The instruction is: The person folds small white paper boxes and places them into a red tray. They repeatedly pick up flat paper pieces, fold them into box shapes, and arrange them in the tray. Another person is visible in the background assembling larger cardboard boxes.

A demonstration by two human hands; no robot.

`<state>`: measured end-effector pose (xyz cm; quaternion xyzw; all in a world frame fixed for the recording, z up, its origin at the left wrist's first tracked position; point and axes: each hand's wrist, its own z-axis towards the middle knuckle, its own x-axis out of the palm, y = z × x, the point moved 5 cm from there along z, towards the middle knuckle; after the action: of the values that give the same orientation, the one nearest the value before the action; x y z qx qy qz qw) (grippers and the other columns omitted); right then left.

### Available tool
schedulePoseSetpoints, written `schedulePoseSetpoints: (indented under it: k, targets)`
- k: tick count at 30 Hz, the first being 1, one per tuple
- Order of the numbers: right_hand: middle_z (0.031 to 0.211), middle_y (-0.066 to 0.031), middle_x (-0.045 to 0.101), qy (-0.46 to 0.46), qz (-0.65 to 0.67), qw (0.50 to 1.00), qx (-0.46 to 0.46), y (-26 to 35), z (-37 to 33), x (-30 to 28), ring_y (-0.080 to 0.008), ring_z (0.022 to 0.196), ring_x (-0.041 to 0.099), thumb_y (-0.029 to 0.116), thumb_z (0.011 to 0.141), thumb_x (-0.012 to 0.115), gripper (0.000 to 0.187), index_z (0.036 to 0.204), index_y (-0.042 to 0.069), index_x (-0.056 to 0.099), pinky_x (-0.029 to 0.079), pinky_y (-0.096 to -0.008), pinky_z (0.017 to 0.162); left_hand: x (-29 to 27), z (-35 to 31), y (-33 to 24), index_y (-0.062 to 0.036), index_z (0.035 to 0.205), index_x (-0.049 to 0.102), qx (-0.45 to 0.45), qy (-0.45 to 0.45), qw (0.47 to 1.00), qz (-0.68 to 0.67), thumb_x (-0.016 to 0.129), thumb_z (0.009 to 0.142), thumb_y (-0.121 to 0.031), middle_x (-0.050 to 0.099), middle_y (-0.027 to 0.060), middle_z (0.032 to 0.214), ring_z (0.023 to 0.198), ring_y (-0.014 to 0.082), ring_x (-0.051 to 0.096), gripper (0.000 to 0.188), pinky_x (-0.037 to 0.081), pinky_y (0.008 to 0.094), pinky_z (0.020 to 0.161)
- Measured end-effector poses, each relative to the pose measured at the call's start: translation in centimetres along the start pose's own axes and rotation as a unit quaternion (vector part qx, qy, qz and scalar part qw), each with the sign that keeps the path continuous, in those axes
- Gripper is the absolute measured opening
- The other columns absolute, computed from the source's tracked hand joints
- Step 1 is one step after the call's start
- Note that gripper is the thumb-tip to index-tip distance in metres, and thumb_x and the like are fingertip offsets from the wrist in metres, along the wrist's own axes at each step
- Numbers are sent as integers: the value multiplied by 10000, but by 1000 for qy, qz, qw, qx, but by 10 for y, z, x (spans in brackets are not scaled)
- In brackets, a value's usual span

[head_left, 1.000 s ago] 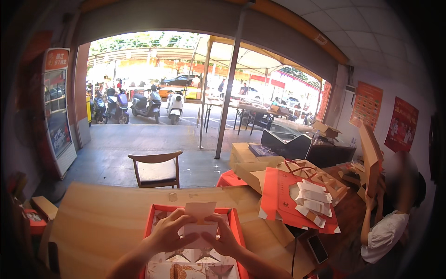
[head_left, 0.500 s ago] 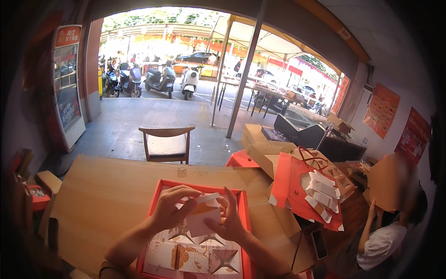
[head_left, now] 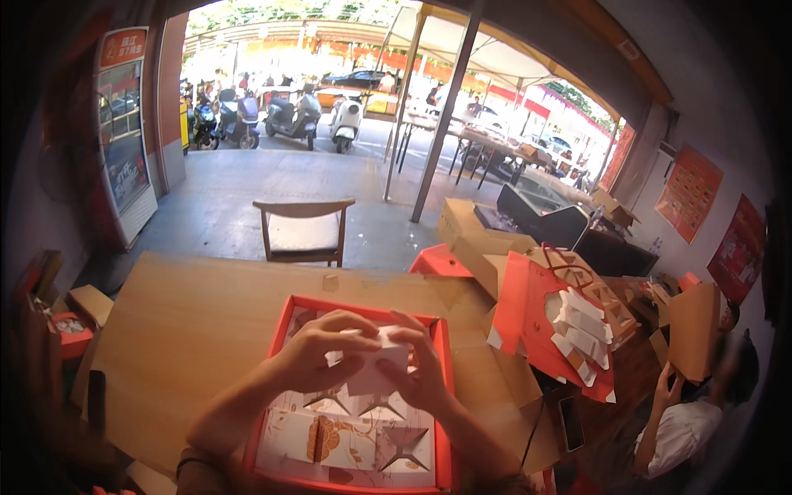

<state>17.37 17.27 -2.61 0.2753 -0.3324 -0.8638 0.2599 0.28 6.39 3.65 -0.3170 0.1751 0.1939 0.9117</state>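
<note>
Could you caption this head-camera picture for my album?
Both hands, left hand and right hand, fold a white paper piece above a red tray.

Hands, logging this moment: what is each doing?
Left hand: closed on the small white folded card piece.
Right hand: closed on the same piece.

Both hands (head_left: pixel 318 355) (head_left: pixel 421 371) together, fingers curled pinching.

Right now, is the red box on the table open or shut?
Open: the red box has no lid on, its patterned inserts show, and both hands work above it.
</note>
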Motion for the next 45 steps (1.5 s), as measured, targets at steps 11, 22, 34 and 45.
schedulePoseSetpoints:
  k: [11,22,34,45]
  targets:
    - [1370,-79,590,-82,398,893,194,-44,-9,-15,-176,1219,630,337,1188,358,417,1529,99,380,556,-357,1008,-22,-11,4,-19,1682,182,-74,46,994,63,918,779,-233,419,247,1627,1482,354,477,1185,395,492,1228]
    - [1728,-219,224,53,293,926,233,-23,2,1,-349,1454,503,448,1099,557,811,1697,132,108,512,-421,1067,-11,-5,4,-49,1645,299,-90,1,966,241,914,661,-262,632,248,1338,1239,446,621,1179,519,513,1036]
    - [1502,-216,457,103,235,930,261,-31,0,0,-269,1205,663,34,901,634,966,1698,155,102,590,-367,922,8,-7,11,-2,1620,326,-76,89,954,276,997,575,-353,595,234,1447,1317,421,600,1291,506,527,1079]
    - [1395,-147,539,54,276,926,252,-28,4,-6,-200,1260,562,-10,864,550,832,1631,122,256,478,-361,1060,3,-4,12,-119,1604,408,-88,90,955,270,974,610,-297,546,191,1457,1288,419,610,1158,539,507,1041]
